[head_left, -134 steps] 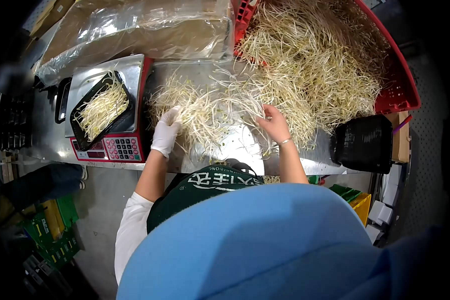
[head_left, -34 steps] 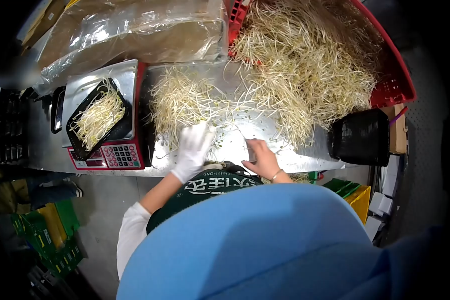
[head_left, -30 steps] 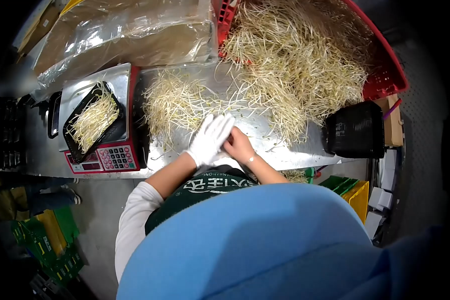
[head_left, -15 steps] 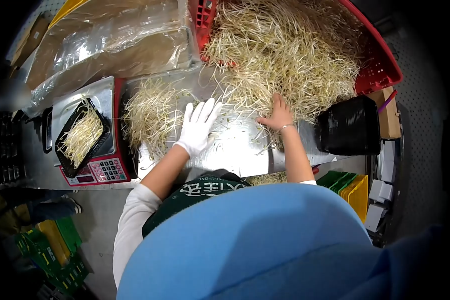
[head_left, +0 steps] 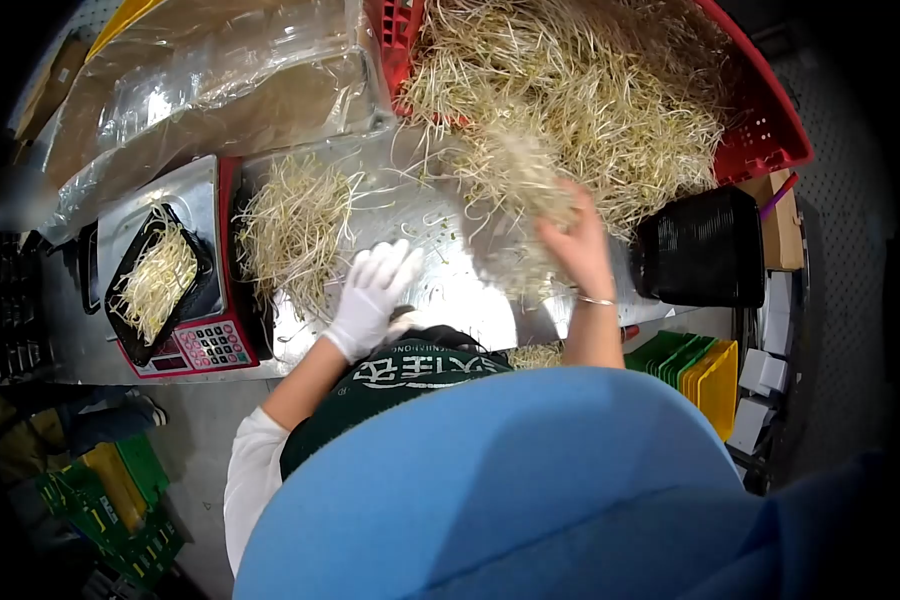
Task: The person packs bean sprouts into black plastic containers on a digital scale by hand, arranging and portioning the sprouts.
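My left hand (head_left: 372,295), in a white glove, is over the metal table (head_left: 445,265) near my apron, its fingers stretched out and holding nothing. My right hand (head_left: 582,248), bare with a thin bracelet at the wrist, is closed around a loose bunch of bean sprouts (head_left: 520,185) that is smeared by motion. Beyond it a large heap of bean sprouts (head_left: 580,90) spills from a red crate (head_left: 775,135) onto the table. A smaller pile of sprouts (head_left: 295,225) lies left of my gloved hand, beside the scale.
On the left, a red scale (head_left: 210,345) bears a black tray (head_left: 205,270) with sprouts in it. A plastic-lined box (head_left: 300,105) stands behind. Stacked black trays (head_left: 705,250) sit at the right edge of the table. Green and yellow crates (head_left: 710,375) are below on the right.
My right hand has taken up a bunch of sprouts, which now moves in a blur. My left hand has drawn back toward my body, slightly left.
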`<action>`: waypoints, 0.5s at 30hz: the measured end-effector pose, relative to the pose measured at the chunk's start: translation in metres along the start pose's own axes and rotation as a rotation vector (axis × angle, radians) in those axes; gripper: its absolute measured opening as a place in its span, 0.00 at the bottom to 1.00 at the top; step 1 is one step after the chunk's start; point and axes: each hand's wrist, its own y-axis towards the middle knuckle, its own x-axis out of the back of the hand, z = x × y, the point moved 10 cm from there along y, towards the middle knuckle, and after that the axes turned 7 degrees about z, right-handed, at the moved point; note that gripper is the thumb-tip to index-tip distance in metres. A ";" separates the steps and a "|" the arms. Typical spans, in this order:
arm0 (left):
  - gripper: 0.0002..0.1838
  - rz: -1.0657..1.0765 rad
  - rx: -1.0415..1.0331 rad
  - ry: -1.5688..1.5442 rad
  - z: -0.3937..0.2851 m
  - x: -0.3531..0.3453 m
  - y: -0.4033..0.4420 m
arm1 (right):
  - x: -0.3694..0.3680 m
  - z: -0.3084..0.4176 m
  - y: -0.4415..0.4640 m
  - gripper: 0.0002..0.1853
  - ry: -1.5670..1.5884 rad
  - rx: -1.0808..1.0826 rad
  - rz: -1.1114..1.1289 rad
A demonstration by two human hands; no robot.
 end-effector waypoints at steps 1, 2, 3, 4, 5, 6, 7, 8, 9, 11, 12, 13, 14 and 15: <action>0.45 0.063 0.031 -0.021 0.000 -0.019 0.003 | -0.025 -0.028 0.003 0.32 -0.149 -0.179 0.162; 0.43 0.032 0.074 -0.048 0.011 -0.029 0.002 | -0.047 -0.034 0.006 0.37 -0.409 -0.111 0.223; 0.41 0.002 0.117 -0.074 0.024 -0.033 0.000 | -0.064 -0.045 -0.001 0.42 -0.365 -0.190 0.316; 0.37 -0.076 0.121 -0.072 0.032 -0.025 -0.005 | -0.065 -0.054 -0.009 0.43 -0.469 -0.126 0.304; 0.34 -0.153 0.128 -0.072 0.040 -0.016 -0.013 | -0.068 -0.065 -0.019 0.45 -0.573 -0.062 0.294; 0.30 -0.215 0.132 -0.167 0.043 0.002 -0.020 | -0.069 -0.072 -0.033 0.45 -0.574 -0.064 0.297; 0.30 -0.238 0.170 -0.243 0.048 0.013 -0.029 | -0.073 -0.061 -0.049 0.47 -0.746 0.087 0.268; 0.30 -0.215 0.237 -0.296 0.056 0.013 -0.038 | -0.080 -0.054 -0.069 0.49 -0.916 0.240 0.235; 0.30 -0.192 0.306 -0.349 0.063 0.010 -0.045 | -0.091 -0.074 -0.088 0.51 -0.876 0.235 0.329; 0.29 -0.215 0.318 -0.443 0.061 0.005 -0.046 | -0.101 -0.079 -0.107 0.47 -1.078 0.294 0.401; 0.28 -0.240 0.329 -0.535 0.061 0.001 -0.046 | -0.081 -0.085 -0.096 0.45 -1.122 0.224 0.276; 0.28 -0.239 0.330 -0.534 0.057 -0.003 -0.044 | -0.053 -0.091 -0.082 0.44 -1.162 0.154 0.150; 0.27 -0.292 0.383 -0.807 0.062 -0.013 -0.045 | -0.030 -0.084 -0.069 0.42 -1.114 0.093 0.078; 0.27 -0.345 0.432 -1.081 0.069 -0.028 -0.047 | -0.013 -0.085 -0.059 0.39 -1.116 0.037 0.053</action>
